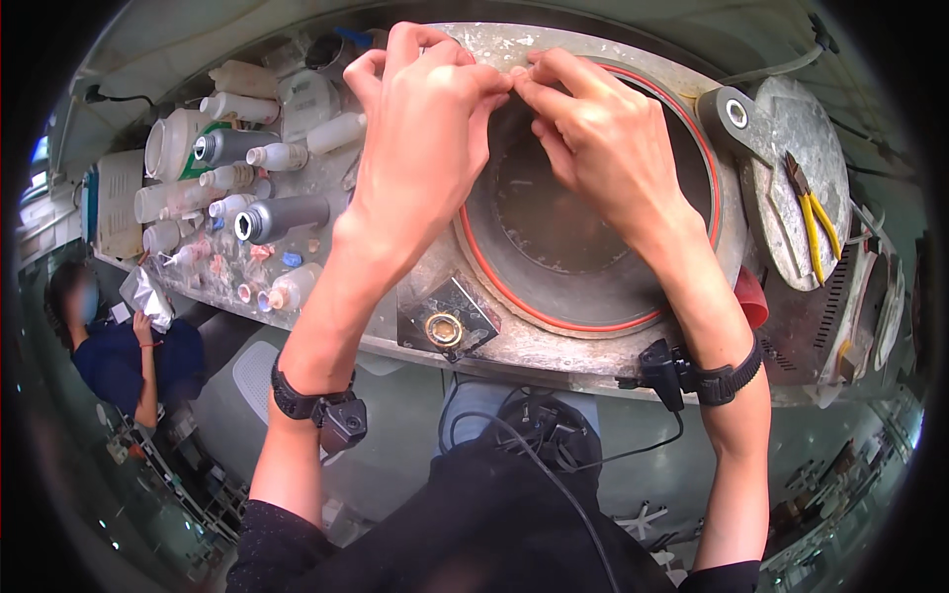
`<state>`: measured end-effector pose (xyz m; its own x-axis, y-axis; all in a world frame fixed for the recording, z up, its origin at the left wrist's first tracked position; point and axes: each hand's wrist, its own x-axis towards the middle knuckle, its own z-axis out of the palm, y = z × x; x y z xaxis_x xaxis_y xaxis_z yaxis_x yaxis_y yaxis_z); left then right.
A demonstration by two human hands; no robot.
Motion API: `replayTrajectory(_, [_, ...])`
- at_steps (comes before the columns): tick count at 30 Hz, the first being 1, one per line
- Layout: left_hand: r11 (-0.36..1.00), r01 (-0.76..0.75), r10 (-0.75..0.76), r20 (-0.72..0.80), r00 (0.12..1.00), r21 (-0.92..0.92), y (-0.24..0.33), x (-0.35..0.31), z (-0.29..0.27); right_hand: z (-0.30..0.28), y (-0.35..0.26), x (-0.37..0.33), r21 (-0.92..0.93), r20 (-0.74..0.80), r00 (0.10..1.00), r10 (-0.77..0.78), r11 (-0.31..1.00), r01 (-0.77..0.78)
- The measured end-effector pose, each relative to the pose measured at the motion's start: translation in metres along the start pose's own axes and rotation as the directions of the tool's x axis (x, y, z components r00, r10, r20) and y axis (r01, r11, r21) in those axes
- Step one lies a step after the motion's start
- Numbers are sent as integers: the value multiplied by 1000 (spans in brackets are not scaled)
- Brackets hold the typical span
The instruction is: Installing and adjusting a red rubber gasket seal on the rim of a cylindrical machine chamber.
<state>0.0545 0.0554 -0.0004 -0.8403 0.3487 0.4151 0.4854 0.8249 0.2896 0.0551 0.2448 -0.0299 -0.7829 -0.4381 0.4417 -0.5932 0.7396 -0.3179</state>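
Note:
Both my hands are raised over the far part of a round dark basin [563, 227] with a red rim, set in a worn grey worktop. My left hand [425, 128] is closed, its thumb and fingertips pinched. My right hand [608, 138] is closed in a pinch too, and the fingertips of both hands meet. Whatever they hold is too small or too hidden to make out. Nearer to me, a brass-coloured ring [444, 330] rests on a black square plate [474, 308] at the worktop's front edge.
Several plastic bottles [280, 156] and grey metal bottles [287, 217] crowd the left side. Yellow-handled pliers [813, 217] lie on a round grey plate [781, 128] at right, beside a dark arm [730, 119]. A red cup-like piece [751, 298] stands below. Another person [138, 346] is at far left.

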Motion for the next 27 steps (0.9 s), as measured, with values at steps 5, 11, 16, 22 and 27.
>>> replayTrajectory(5, [980,-168,189,244,951,-105,-28,24,-19,2,-3,-2,-51,-113,992,-54,998,49])
replayTrajectory(11, [941,-278,324,280,903,-194,-43,35,-25,1,-6,-5,-26,-100,994,-48,999,45])
replayTrajectory(16, [903,-331,398,241,885,-275,-53,40,-19,1,-8,-1,15,-88,996,-22,1000,23])
replayTrajectory(22, [901,-331,394,208,895,-281,-51,32,-17,0,-16,2,-3,-74,997,12,1000,-13])
replayTrajectory(27, [897,-374,422,210,882,-235,-50,29,-15,1,-21,1,9,-74,996,55,998,-55])
